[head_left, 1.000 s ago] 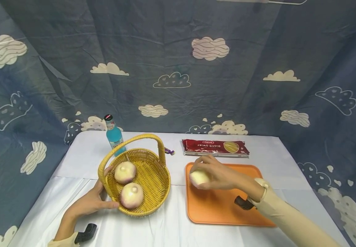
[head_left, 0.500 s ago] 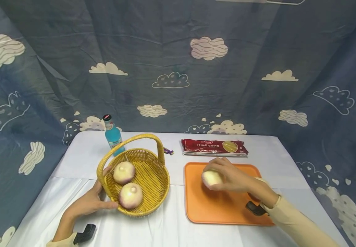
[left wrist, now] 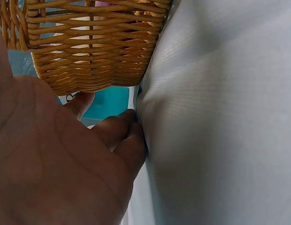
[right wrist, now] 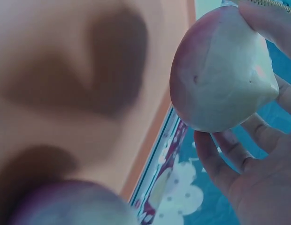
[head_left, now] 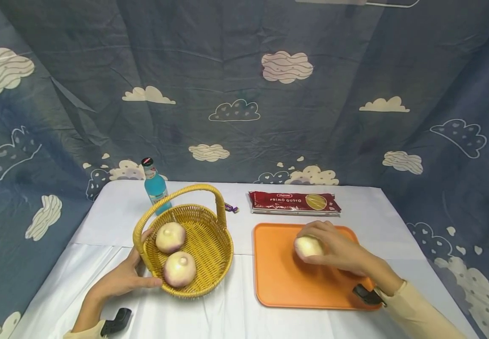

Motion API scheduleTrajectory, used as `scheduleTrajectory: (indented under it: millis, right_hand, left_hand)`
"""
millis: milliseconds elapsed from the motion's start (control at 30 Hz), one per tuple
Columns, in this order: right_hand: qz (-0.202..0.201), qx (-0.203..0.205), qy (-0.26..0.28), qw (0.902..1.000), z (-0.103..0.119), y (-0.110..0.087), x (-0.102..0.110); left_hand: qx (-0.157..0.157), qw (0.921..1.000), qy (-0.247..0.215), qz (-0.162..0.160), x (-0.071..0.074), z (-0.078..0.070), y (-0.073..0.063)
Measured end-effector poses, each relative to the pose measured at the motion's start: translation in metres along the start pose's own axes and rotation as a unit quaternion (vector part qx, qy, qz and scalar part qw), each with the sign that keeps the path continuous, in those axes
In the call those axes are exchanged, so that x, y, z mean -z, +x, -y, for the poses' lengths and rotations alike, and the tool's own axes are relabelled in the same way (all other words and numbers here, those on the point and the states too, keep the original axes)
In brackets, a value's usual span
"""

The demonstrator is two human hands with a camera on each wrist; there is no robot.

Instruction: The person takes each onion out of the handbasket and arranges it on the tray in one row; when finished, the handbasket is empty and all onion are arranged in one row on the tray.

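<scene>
My right hand (head_left: 333,247) holds a white and purple turnip (head_left: 308,247) over the orange tray (head_left: 276,287), thumb on one side and fingers on the other. Below it in the right wrist view, a second turnip (right wrist: 75,204) is partly cut off; my hand and forearm mostly hide it in the head view. My left hand (head_left: 119,278) lies spread along the left side of the yellow wicker basket (head_left: 210,249), thumb at its front and a fingertip near the handle's base. Two turnips, a rear one (head_left: 170,237) and a front one (head_left: 180,269), sit inside the basket.
Behind the basket stands a bottle of blue drink (head_left: 156,186). A small wrapped candy (head_left: 231,208) lies between the basket and a red spaghetti pack (head_left: 294,202) at the back. A cloud-patterned curtain (head_left: 244,155) hangs behind the white-covered table (head_left: 210,320).
My right hand has moved to the right across the tray, carrying the turnip with it. The left hand and the basket have stayed in place.
</scene>
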State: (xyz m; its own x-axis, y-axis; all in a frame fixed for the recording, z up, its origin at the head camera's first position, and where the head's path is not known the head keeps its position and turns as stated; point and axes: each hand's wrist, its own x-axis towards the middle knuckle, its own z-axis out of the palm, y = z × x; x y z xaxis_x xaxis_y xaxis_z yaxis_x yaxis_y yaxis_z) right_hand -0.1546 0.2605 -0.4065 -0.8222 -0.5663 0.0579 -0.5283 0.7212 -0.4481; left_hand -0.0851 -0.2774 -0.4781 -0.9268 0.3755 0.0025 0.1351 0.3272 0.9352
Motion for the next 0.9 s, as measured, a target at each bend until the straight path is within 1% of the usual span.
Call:
scheduleTrajectory:
  millis: [200, 300, 467, 700, 800, 900]
  right_hand:
    - [-0.018, 0.009, -0.023, 0.9995, -0.011, -0.009, -0.001]
    - [-0.02, 0.013, -0.03, 0.9993, -0.016, -0.013, -0.002]
    - [-0.013, 0.002, -0.023, 0.9997, -0.023, -0.018, -0.003]
    - [-0.001, -0.013, -0.008, 0.9999, -0.029, -0.024, -0.003]
    - [0.005, -0.017, -0.003, 0.9998, -0.029, -0.026, -0.004]
    - [0.004, -0.012, -0.002, 0.9999, -0.029, -0.028, -0.006]
  left_hand:
    - [0.014, 0.9999, -0.009, 0.001, 0.0, 0.0, 0.0]
    - [0.012, 0.9998, -0.014, 0.003, 0.0, 0.0, 0.0]
    - [0.008, 0.9999, -0.012, 0.003, 0.0, -0.001, 0.0]
    - [0.008, 0.9999, 0.007, 0.0, -0.001, -0.001, 0.0]
    - [0.008, 1.0, 0.004, 0.0, -0.001, -0.001, 0.0]
    - [0.004, 1.0, -0.005, 0.002, 0.0, 0.0, 0.0]
